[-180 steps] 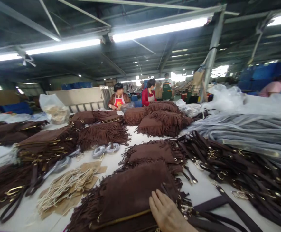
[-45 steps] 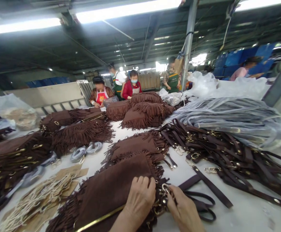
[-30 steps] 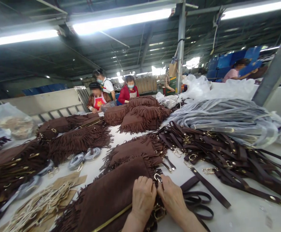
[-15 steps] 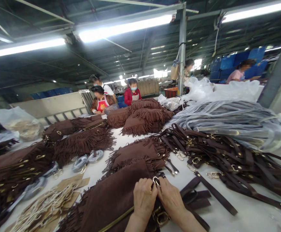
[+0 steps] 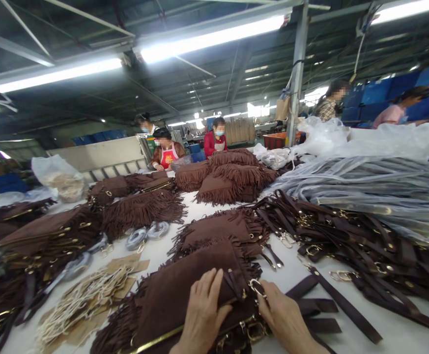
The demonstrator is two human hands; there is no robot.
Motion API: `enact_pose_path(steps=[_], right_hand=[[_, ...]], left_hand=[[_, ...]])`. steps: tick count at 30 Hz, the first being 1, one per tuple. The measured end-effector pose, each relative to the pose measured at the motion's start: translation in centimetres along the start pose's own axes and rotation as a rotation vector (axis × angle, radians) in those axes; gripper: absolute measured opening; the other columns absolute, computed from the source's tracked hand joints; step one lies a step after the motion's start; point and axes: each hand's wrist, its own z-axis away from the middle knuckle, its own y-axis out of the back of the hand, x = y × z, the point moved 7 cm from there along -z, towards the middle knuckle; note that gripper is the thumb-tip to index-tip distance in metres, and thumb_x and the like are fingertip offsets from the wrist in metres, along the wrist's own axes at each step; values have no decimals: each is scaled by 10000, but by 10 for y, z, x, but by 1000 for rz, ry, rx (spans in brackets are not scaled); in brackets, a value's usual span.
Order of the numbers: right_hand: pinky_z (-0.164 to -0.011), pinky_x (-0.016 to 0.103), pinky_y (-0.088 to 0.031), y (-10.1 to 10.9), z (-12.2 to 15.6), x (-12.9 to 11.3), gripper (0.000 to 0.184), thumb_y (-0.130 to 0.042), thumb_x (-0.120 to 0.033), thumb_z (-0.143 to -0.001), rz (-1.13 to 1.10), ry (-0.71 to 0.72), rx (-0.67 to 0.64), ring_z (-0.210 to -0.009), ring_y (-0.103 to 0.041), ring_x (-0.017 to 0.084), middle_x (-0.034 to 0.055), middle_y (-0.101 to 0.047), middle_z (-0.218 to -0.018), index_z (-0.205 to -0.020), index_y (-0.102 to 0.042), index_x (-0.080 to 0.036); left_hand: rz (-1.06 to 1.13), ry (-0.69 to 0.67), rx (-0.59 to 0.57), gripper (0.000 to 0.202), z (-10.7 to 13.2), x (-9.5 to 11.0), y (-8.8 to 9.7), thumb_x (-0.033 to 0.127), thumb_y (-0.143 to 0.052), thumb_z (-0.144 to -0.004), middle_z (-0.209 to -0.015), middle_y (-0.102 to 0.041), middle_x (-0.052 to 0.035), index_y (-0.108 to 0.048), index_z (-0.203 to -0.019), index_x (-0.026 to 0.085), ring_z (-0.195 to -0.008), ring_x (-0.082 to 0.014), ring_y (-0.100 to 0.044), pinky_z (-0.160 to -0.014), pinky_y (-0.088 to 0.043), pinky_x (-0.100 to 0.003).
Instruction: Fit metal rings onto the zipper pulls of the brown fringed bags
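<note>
A brown fringed bag [image 5: 177,285] with a brass zipper [image 5: 158,340] lies on the table in front of me. My left hand [image 5: 204,309] rests on it with fingers stretched out and thumb apart, holding nothing. At the bag's right edge, my right hand [image 5: 282,314] pinches a metal clasp [image 5: 256,286] between thumb and fingers. Whether the clasp is hooked onto the bag's ring I cannot tell. Dark brown straps [image 5: 315,307] lie just right of that hand, and more gold hardware [image 5: 254,330] shows beneath it.
Paper tags with white strings [image 5: 85,300] lie to the left. Fringed bags [image 5: 232,177] are stacked further back. On the right are a heap of brown straps [image 5: 347,255] and a plastic-wrapped bundle [image 5: 365,184]. Several people work beyond the table, one in red [image 5: 215,141].
My left hand has left the clasp, moved left and spread over the bag. My right hand still holds the clasp, now tilted rightward. The camera view has shifted left.
</note>
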Motion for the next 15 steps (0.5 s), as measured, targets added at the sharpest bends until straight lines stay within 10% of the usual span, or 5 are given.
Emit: enact_pose_path(steps=[7,11,15], right_hand=[[-483,254,-464,5,-16,-4,198,-253,-211,-902,-37,25,-12,-586,-622,167,29,-591,-701,-966,-437,-175],[-527,255,-480,4,-15,-6,204,-290,-209,-893,-64,47,-38,-635,-628,168,50,-607,-745,-1008,-447,-150],[-535,254,-483,-3,5,-6,219,-318,-188,-868,-109,46,-129,-615,-618,161,43,-617,-729,-983,-501,-155]], left_hand=[[-436,-99,-27,770,49,-73,30,-75,-268,-706,-1273,-515,-55,-117,-1392,240,-1191,-173,-445,-964,-370,-305],[-449,-67,11,733,59,-68,48,-44,-264,-728,-1315,-468,-83,-137,-1389,245,-1226,-227,-406,-997,-340,-369],[-386,-49,-95,756,96,-61,22,-15,-304,-738,-1196,-579,-34,-25,-1366,301,-1099,-203,-536,-903,-436,-328]])
